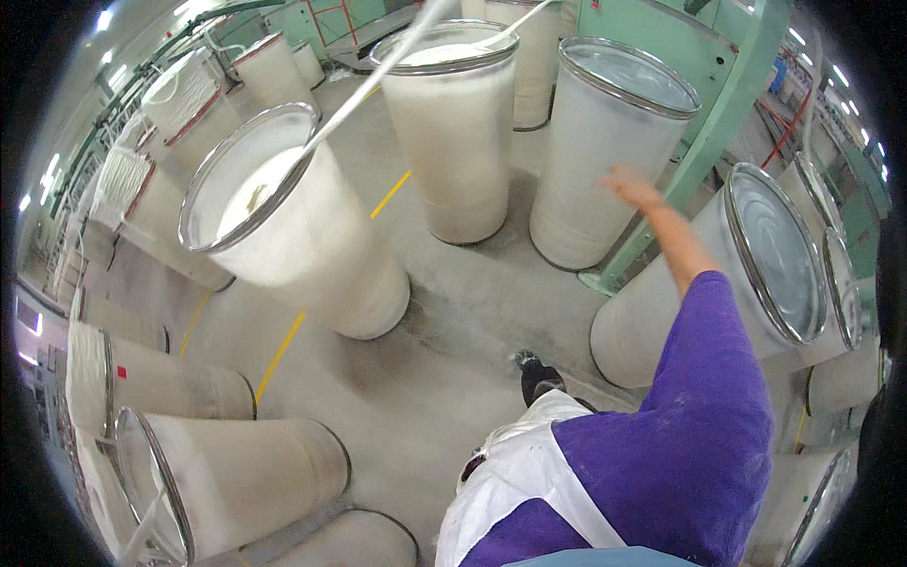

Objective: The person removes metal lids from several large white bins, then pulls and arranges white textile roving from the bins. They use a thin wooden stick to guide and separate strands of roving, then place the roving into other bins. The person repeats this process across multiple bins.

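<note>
My right hand [631, 186], blurred by motion, reaches out in front of a tall whitish can [597, 142] with a metal rim. Its fingers are smeared, so I cannot tell whether it touches the can. My left hand is out of view. Left of that can stands another tall can [449, 142] filled with white fibre, with a white strand rising from it. Closer on the left, a tilted-looking can [316, 250] holds white fibre [260, 194], and a thick white sliver [373, 80] runs from it up past the top edge.
A green post [694, 151] stands right of my hand, beside a near can [642, 326]. Green machinery [661, 24] lies behind. More cans [236, 463] line the left side, some heaped with white fibre [179, 94]. Yellow lines [281, 357] mark the grey floor.
</note>
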Demonstrator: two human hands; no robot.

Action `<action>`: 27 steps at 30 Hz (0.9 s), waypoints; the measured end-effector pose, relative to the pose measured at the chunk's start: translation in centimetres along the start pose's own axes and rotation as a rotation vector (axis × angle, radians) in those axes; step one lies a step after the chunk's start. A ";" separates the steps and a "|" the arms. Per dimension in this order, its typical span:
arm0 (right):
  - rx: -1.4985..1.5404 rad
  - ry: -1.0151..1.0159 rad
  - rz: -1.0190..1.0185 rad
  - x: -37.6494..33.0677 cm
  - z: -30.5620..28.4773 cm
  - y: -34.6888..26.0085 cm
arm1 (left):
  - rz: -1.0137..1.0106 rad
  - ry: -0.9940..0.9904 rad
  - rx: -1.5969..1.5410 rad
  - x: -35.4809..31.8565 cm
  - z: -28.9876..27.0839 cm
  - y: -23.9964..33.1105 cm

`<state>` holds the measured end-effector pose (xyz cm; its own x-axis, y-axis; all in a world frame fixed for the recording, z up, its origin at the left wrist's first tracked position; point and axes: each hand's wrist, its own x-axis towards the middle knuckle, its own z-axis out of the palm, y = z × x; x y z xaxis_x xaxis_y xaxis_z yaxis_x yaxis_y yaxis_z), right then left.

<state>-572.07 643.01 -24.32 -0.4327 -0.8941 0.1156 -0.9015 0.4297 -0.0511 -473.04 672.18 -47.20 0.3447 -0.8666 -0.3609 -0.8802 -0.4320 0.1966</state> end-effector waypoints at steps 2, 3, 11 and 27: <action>0.093 0.037 0.184 3.3 -4.3 7.2 | 0.018 -0.339 -0.100 -0.8 5.2 4.7; 0.070 0.064 0.217 5.0 -5.8 10.2 | 0.017 -0.451 -0.145 -1.2 7.5 7.3; -0.389 0.344 0.247 18.6 -6.1 23.5 | 0.042 -0.513 -0.358 -5.4 17.2 32.7; -0.218 0.237 -0.240 34.8 -1.7 -0.7 | -0.185 -0.143 -0.415 -11.7 17.1 35.9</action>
<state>-586.54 611.83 -18.53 -0.1737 -0.9294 0.3255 -0.9438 0.2515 0.2143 -514.22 671.09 -51.53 0.4091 -0.7352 -0.5405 -0.5932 -0.6644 0.4547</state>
